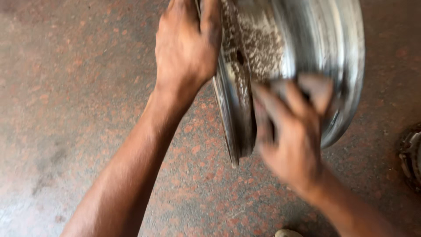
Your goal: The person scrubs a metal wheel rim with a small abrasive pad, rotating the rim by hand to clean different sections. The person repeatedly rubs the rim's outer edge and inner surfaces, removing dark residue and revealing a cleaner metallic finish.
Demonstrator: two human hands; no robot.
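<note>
The left hand (188,44) clamps its fingers over the near rim of a metal wheel rim (307,48) standing on edge on the speckled reddish stone floor (87,87). The right hand (291,140), blurred, presses a brownish abrasive pad (318,90) against the barrel, fingers wrapped around it.

The wheel rim (302,48) stands on edge on the floor (79,87). The left hand (186,44) closes its grip over the rim's left flange, at the top. The right hand (291,131) lies against the rim's near face, right of and below that grip. A round part (412,158) lies on the floor, far right of both.
</note>
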